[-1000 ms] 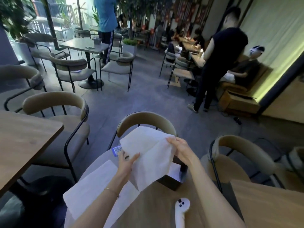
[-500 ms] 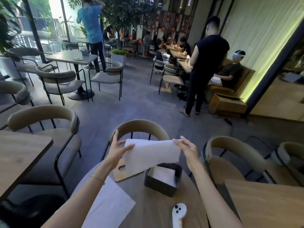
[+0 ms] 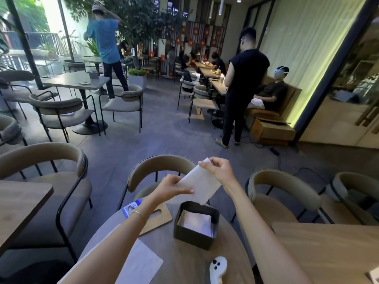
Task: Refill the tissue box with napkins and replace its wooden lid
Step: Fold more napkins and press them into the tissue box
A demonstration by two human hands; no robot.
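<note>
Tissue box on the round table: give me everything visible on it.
The tissue box is a dark, square, open-topped container, matte, material unclear. It stands upright on the round wooden table, lid off. Inside lies a stack of white napkins, below the rim. The wooden lid lies flat to its left, apart. Both hands hold a folded napkin just above its far edge; contact can't be told.

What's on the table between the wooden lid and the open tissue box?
Nothing: in the head view only bare tabletop separates the wooden lid from the tissue box.
</note>
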